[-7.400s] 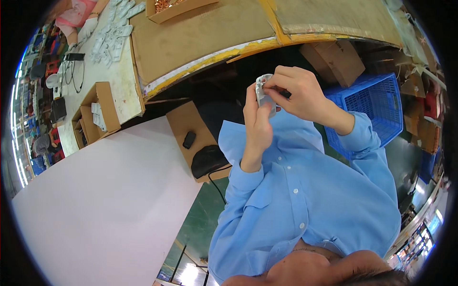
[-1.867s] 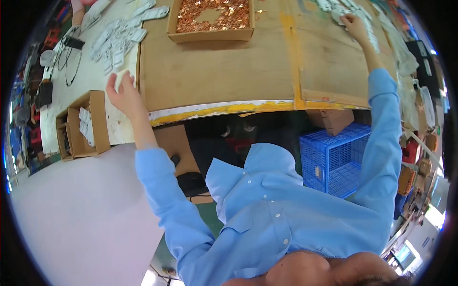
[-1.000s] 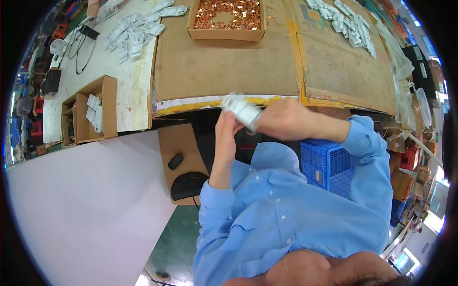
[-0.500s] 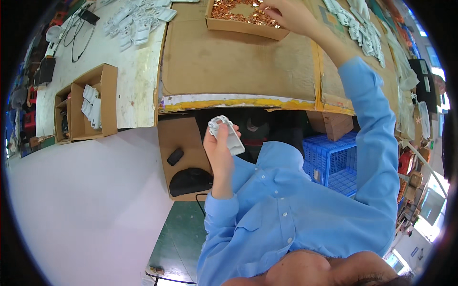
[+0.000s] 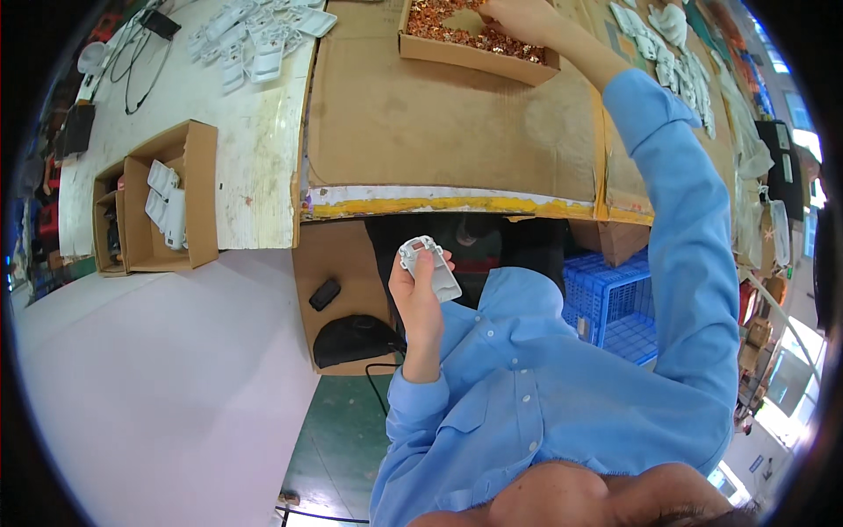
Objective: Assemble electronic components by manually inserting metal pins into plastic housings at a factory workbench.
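Note:
My left hand (image 5: 419, 303) is closed round a small white plastic housing (image 5: 446, 283), thumb laid across its moulded inner side, held over my lap in front of the table edge. A reddish-brown patch shows in the housing near my thumb. At the far side of the table, my right hand (image 5: 520, 19) reaches into a shallow cardboard box (image 5: 474, 58) of small copper-coloured metal pieces (image 5: 436, 26). Its fingers are bent and drawn together at the pieces; whatever lies between the fingertips is hidden.
White plastic parts (image 5: 255, 39) lie heaped at the far left, and more (image 5: 663, 53) at the far right. An open carton (image 5: 200, 198) with white parts stands on the left. Under the table are a blue crate (image 5: 606, 294) and a black pouch (image 5: 356, 341).
My right hand has drawn its fingers together at the copper pieces. My left hand with the housing sits slightly lower and farther right in view; the whole scene has shifted slightly.

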`<act>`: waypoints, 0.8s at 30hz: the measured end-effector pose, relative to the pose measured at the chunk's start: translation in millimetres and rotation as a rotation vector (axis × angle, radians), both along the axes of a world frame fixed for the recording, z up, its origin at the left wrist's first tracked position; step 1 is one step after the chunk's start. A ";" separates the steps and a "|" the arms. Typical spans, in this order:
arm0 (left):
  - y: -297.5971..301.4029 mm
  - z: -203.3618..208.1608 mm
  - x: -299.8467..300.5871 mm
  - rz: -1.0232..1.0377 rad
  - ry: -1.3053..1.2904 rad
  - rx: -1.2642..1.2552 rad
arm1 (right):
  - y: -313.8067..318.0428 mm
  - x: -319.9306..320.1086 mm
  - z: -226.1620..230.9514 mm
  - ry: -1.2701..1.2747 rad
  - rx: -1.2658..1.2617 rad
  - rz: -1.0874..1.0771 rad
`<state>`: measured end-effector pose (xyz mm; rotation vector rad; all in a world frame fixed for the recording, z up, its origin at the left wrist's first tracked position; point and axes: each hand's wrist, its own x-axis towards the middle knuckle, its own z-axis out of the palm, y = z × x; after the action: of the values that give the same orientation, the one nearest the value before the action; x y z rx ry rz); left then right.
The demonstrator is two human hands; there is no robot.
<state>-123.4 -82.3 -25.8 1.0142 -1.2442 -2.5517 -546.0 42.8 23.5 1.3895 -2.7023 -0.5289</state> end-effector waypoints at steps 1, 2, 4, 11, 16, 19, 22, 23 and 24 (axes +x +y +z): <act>-0.7 -0.6 0.8 -0.001 -0.002 0.001 | 0.2 0.2 -2.0 -0.002 0.001 -0.001; -1.2 -1.3 2.2 -0.005 -0.008 -0.003 | 0.2 0.5 -4.0 -0.016 -0.022 0.002; -1.0 -3.8 0.6 -0.005 -0.010 -0.008 | -3.9 0.9 -0.6 -0.026 -0.045 0.009; 1.6 -7.9 -1.8 0.018 -0.011 -0.025 | -13.2 0.3 4.0 -0.027 0.067 0.015; 0.9 -11.2 -2.8 0.018 -0.005 -0.034 | -0.3 1.5 3.8 0.029 -0.313 0.338; 0.6 -10.2 -4.7 0.015 -0.011 -0.037 | -14.0 -8.3 -1.6 0.022 -0.004 0.025; 0.6 -9.8 -6.7 0.011 -0.008 -0.040 | -9.4 -16.0 -9.5 0.024 -0.050 -0.015; 0.6 -9.8 -7.7 0.017 -0.011 -0.043 | -1.5 -18.1 -10.4 -0.013 -0.314 0.099; 0.2 -10.0 -6.0 0.025 -0.019 -0.047 | -1.6 -13.6 -8.6 -0.056 -0.579 0.217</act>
<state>-129.4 -82.0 -35.8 1.0405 -1.2812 -2.4879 -559.6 41.2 14.8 1.4906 -2.4011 0.2918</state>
